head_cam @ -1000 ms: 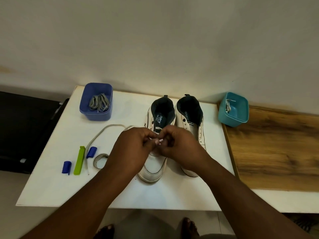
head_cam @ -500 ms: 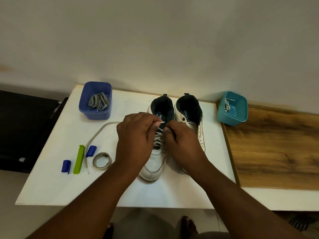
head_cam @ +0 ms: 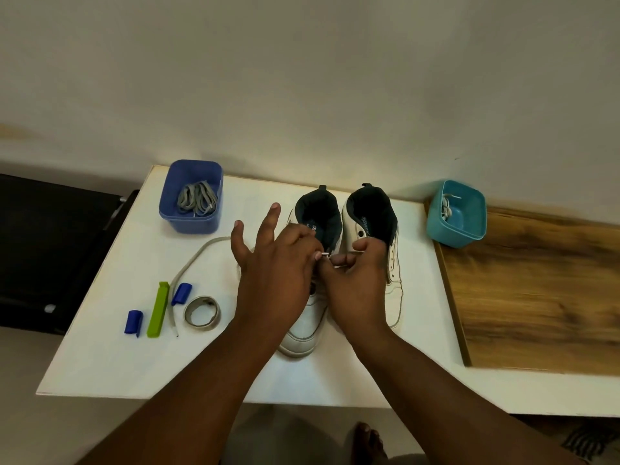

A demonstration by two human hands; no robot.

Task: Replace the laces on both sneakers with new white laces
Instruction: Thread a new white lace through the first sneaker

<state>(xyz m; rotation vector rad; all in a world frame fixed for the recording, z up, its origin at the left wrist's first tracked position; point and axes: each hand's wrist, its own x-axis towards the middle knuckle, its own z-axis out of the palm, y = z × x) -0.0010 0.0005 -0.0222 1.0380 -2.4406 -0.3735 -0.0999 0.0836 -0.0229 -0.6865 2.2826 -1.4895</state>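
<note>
Two white sneakers with dark lining stand side by side on the white table [head_cam: 110,357], heels toward the wall. My left hand [head_cam: 275,273] is over the left sneaker [head_cam: 302,333] and pinches the tip of a white lace [head_cam: 324,254] between thumb and forefinger, with its other fingers fanned out. My right hand [head_cam: 355,283] has curled fingers and grips the left sneaker's eyelet edge right beside that tip. The right sneaker [head_cam: 393,273] shows no lace. Both hands hide the left sneaker's lacing.
A blue tub [head_cam: 167,209] at the back left holds grey laces. A teal tub [head_cam: 469,229] at the back right holds a white lace. A loose grey lace [head_cam: 194,263], a green clip [head_cam: 157,308], two blue caps and a tape roll [head_cam: 202,312] lie left. A wooden board [head_cam: 536,297] is right.
Both hands have moved up the left sneaker from mid-lacing toward the collar. My left hand's free fingers have spread out, and it still holds the lace tip.
</note>
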